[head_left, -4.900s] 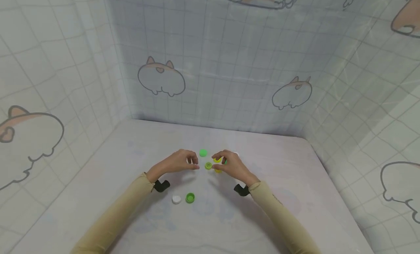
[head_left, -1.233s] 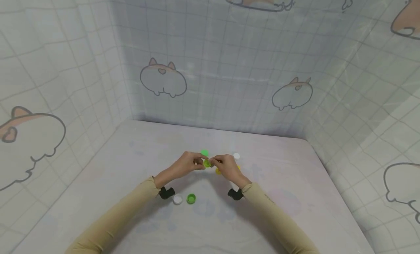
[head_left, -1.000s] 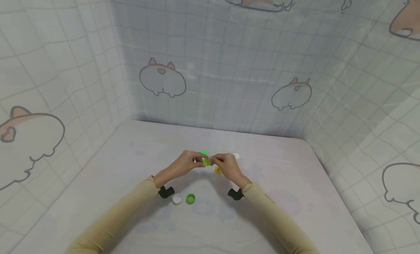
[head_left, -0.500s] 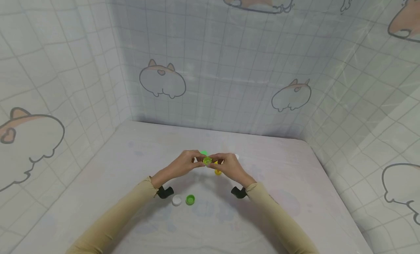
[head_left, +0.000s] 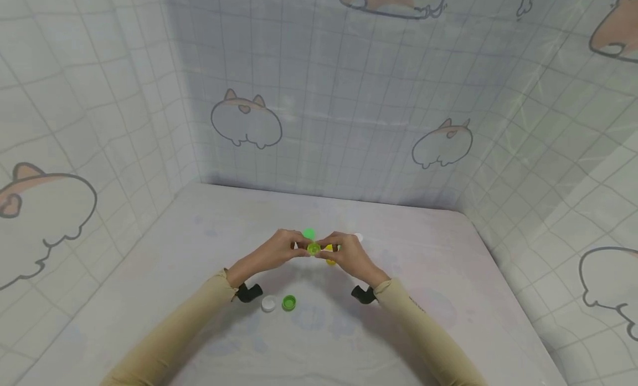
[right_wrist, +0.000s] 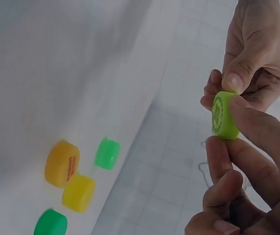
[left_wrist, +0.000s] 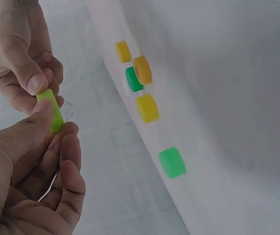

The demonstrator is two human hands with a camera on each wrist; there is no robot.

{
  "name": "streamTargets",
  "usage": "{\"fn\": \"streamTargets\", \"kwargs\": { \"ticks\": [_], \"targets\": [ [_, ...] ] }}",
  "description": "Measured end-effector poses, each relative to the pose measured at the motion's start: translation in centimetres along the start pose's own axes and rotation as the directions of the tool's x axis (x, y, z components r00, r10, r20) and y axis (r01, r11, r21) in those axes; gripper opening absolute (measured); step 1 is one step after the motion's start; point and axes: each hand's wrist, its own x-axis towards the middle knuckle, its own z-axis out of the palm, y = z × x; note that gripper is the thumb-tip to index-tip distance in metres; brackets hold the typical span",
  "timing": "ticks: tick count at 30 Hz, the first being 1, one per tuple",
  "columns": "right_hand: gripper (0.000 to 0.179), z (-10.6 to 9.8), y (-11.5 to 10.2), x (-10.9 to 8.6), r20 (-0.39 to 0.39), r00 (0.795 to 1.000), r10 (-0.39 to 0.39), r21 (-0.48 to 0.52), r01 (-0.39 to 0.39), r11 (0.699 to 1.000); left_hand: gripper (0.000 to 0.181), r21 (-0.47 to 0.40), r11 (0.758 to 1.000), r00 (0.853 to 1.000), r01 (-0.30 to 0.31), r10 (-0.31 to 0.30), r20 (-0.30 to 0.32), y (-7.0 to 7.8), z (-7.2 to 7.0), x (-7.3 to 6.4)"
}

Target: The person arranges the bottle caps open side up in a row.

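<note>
A lime-green bottle cap is held above the table between both hands. In the head view its hollow side shows; a round printed mark on its outer face shows in the right wrist view. My left hand pinches one edge between thumb and fingers. From the other side my right hand pinches it too, thumb on the rim. Past the hands lies a bright green cap. A yellow cap, an orange cap with red print and a darker green cap lie near the right hand.
A white cap and a green cap, hollow side up, lie nearer the person. Another white cap is partly behind the right hand. Patterned cloth walls surround the pale tabletop at the back and sides.
Earlier the lime-green cap lay on the table between my parted hands. Since then both hands have picked it up and turned it hollow side into view. The right fingers have shifted their grip.
</note>
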Motion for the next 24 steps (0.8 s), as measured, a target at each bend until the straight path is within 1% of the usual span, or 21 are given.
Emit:
{"fn": "streamTargets", "kwargs": {
  "ticks": [4, 7, 9, 16, 17, 20, 22, 24],
  "targets": [
    [0.026, 0.1, -0.4, -0.3, 0.031, 1.0, 0.0, 0.014, -0.001, 1.0, 0.022, 0.0, 1.0, 1.0, 0.021, -0.021, 0.015, 0.1, 0.1, -0.4],
    [0.024, 0.2, -0.7, -0.5, 0.059, 0.998, 0.013, 0.008, -0.013, 1.0, 0.023, -0.006, 1.0, 1.0, 0.021, -0.021, 0.021, 0.3, 0.2, -0.6],
    [0.024, 0.2, -0.8, -0.7, 0.072, 0.997, 0.014, -0.001, -0.014, 1.0, 0.023, -0.005, 1.0, 1.0, 0.01, -0.01, 0.027, 0.5, 0.3, -0.9],
    [0.022, 0.6, -1.2, -1.7, 0.136, 0.99, 0.02, -0.033, -0.016, 0.999, 0.021, 0.059, 0.998, 0.998, -0.013, 0.01, 0.06, 1.3, 1.3, -1.8],
    [0.022, 0.6, -1.3, -1.9, 0.147, 0.989, 0.018, -0.038, -0.013, 0.999, 0.022, 0.07, 0.997, 0.998, -0.012, 0.008, 0.061, 1.4, 1.5, -2.0],
    [0.023, 0.8, -1.5, -2.3, 0.177, 0.984, 0.018, -0.062, -0.007, 0.998, 0.022, 0.138, 0.99, 0.998, -0.023, 0.015, 0.06, 1.6, 2.1, -2.5],
    [0.023, 1.0, -1.6, -2.6, 0.193, 0.981, 0.01, -0.087, 0.007, 0.996, 0.022, 0.195, 0.981, 0.998, -0.021, 0.01, 0.06, 1.9, 2.5, -2.8],
    [0.023, 1.2, -1.7, -2.9, 0.21, 0.978, 0.004, -0.108, 0.019, 0.994, 0.021, 0.248, 0.969, 0.997, -0.017, -0.001, 0.072, 2.2, 2.7, -3.0]
  ]
}}
